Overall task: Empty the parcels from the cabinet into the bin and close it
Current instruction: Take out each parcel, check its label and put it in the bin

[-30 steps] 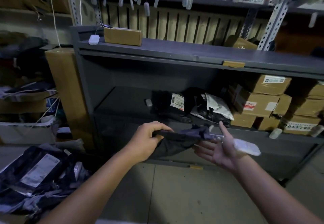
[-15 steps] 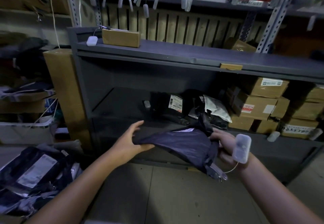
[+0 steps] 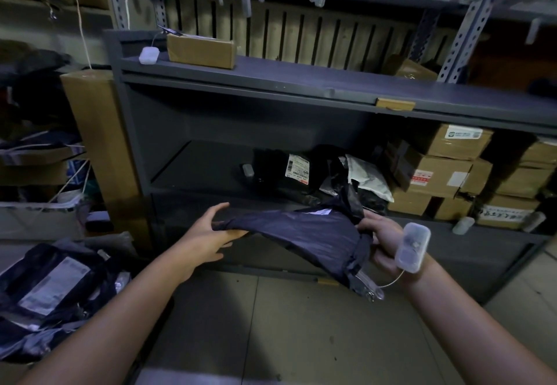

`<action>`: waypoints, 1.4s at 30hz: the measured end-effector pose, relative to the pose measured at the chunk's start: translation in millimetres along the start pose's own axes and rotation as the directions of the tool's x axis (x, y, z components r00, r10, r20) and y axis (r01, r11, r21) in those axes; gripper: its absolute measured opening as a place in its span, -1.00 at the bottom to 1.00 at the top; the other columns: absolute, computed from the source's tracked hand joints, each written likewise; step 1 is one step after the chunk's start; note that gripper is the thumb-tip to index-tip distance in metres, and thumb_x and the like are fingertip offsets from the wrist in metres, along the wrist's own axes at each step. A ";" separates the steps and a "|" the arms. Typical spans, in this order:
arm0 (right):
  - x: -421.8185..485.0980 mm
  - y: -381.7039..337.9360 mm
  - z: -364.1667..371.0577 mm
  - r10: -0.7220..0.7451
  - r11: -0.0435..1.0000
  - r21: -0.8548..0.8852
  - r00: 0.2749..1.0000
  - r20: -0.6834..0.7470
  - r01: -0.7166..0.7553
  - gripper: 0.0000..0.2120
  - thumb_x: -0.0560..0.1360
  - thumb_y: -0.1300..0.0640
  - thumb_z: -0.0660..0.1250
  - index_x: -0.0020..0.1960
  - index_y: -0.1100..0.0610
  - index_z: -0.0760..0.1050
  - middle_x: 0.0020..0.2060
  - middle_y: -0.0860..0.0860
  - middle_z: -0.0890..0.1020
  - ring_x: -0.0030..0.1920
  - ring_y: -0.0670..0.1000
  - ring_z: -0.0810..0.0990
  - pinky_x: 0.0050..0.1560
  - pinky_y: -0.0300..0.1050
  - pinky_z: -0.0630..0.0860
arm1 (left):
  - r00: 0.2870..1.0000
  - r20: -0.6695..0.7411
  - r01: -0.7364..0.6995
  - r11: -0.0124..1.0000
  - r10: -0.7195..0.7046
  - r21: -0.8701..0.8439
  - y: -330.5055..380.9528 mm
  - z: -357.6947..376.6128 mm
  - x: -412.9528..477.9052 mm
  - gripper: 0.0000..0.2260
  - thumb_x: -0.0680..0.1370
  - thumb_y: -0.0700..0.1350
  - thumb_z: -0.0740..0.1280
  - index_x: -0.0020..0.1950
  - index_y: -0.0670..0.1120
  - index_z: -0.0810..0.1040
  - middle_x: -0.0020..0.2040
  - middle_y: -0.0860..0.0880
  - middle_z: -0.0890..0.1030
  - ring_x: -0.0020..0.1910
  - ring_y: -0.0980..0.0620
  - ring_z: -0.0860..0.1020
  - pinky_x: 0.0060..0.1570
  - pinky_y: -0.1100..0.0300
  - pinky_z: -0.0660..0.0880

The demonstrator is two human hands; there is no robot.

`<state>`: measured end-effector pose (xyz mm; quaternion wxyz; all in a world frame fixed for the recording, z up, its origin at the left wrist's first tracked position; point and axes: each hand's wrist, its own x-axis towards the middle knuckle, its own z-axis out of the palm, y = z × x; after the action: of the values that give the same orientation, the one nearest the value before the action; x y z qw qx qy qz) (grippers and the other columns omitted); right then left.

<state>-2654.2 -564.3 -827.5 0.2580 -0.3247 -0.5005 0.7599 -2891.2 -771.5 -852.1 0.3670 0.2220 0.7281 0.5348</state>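
Unfolded since a second ago, the dark bag (image 3: 316, 233) stretches from the pinching left hand (image 3: 208, 241) to the gripping right hand (image 3: 382, 243).

Parcels (image 3: 304, 173) inside cabinet (image 3: 271, 83), boxes (image 3: 437, 173) right, bin (image 3: 45, 294) left

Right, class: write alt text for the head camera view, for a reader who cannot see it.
Two hands hold a dark plastic parcel in front of an open grey cabinet: the left hand pinches its left edge, the right hand grips its bunched right end. More dark bags and cardboard boxes sit inside it.
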 end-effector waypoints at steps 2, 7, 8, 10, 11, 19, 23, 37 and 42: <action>0.6 0.8 1.1 -0.001 1.000 -0.004 1.000 -0.017 0.001 -0.56 0.47 0.54 0.09 0.07 0.18 0.62 -0.13 0.16 0.68 -0.27 0.00 0.68 -0.28 -0.24 0.62 | 1.000 -0.006 0.009 1.000 -0.009 0.000 -0.4 -0.6 0.4 -0.39 0.49 -0.12 0.50 0.42 0.26 0.33 0.28 -0.01 0.55 0.12 -0.03 0.62 0.13 0.00 0.54; 2.4 1.5 4.1 -0.009 0.999 -0.040 1.000 -0.020 0.009 -0.57 0.48 0.54 0.09 0.07 0.19 0.60 -0.24 0.10 0.69 -0.35 -0.06 0.67 -0.37 -0.30 0.59 | 1.000 -0.014 0.023 1.000 -0.023 0.010 -1.5 -3.1 0.7 -0.45 0.52 -0.12 0.47 0.39 0.26 0.35 0.25 0.01 0.56 0.10 -0.02 0.63 0.07 0.04 0.55; 2.9 2.5 4.7 -0.009 0.999 -0.033 1.000 -0.027 0.009 -0.57 0.48 0.54 0.09 0.09 0.20 0.60 -0.22 0.12 0.68 -0.36 -0.05 0.66 -0.37 -0.30 0.59 | 1.000 -0.014 0.025 1.000 -0.025 0.017 -2.0 -4.1 0.8 -0.46 0.52 -0.11 0.47 0.38 0.27 0.36 0.25 0.01 0.57 0.10 -0.01 0.63 0.06 0.04 0.55; 4.2 4.6 5.6 -0.012 1.000 -0.025 0.999 -0.035 0.011 -0.57 0.46 0.54 0.09 0.11 0.22 0.59 -0.08 0.18 0.64 -0.27 -0.02 0.66 -0.32 -0.26 0.59 | 0.999 -0.015 0.031 0.999 -0.031 0.019 -2.8 -5.1 1.2 -0.49 0.52 -0.11 0.46 0.35 0.27 0.37 0.24 0.02 0.57 0.09 -0.01 0.63 0.06 0.04 0.55; 5.8 5.8 5.4 -0.015 1.000 -0.020 0.999 -0.040 0.015 -0.57 0.46 0.54 0.10 0.09 0.22 0.60 0.01 0.20 0.63 -0.15 0.02 0.66 -0.28 -0.25 0.59 | 0.999 -0.016 0.035 0.999 -0.034 0.020 -3.2 -5.5 1.3 -0.49 0.53 -0.12 0.46 0.35 0.27 0.37 0.23 0.03 0.57 0.09 -0.01 0.63 0.05 0.04 0.55; 10.1 8.9 3.2 0.001 1.000 -0.008 0.999 -0.050 -0.001 -0.54 0.44 0.53 0.13 0.00 0.14 0.68 0.12 0.21 0.65 0.02 0.13 0.64 -0.09 -0.15 0.61 | 0.997 -0.018 0.079 0.996 -0.078 0.036 -6.7 -8.7 1.8 -0.54 0.56 -0.15 0.42 0.33 0.25 0.38 0.14 0.09 0.59 0.08 -0.02 0.64 0.11 0.00 0.57; 3.4 6.7 8.6 0.045 0.997 0.058 0.999 0.008 -0.045 -0.54 0.46 0.56 0.09 0.07 0.20 0.63 0.09 0.23 0.63 -0.10 0.08 0.67 -0.18 -0.18 0.64 | 0.994 -0.015 0.113 0.994 -0.113 0.014 -9.3 -9.9 0.8 -0.52 0.56 -0.16 0.41 0.39 0.20 0.36 0.01 0.09 0.63 0.06 -0.03 0.64 0.09 0.01 0.57; -2.2 12.3 19.8 0.006 1.000 -0.029 0.999 0.039 -0.005 -0.55 0.46 0.56 0.04 -0.04 0.19 0.61 -0.16 0.15 0.66 -0.23 0.02 0.65 -0.20 -0.22 0.62 | 0.987 0.114 0.123 0.987 -0.112 -0.098 -13.8 -19.3 -11.4 -0.53 0.59 -0.21 0.30 0.45 0.16 0.37 0.18 -0.13 0.64 0.10 -0.18 0.64 0.20 -0.14 0.49; -2.8 10.7 16.4 -0.003 0.983 -0.182 1.000 0.019 0.006 -0.56 0.47 0.54 0.06 -0.04 0.15 0.60 -0.28 0.08 0.60 -0.40 -0.05 0.58 -0.47 -0.31 0.43 | 0.897 0.442 0.148 0.939 0.005 -0.310 -16.7 -42.3 -12.7 -0.02 0.10 -0.04 0.72 0.45 0.22 0.40 0.30 -0.15 0.60 0.23 -0.28 0.59 0.14 -0.28 0.54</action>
<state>-2665.3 -579.9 -832.0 0.2244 -0.3387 -0.5710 0.7134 -2914.7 -812.1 -857.3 0.5726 0.2427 0.5331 0.5736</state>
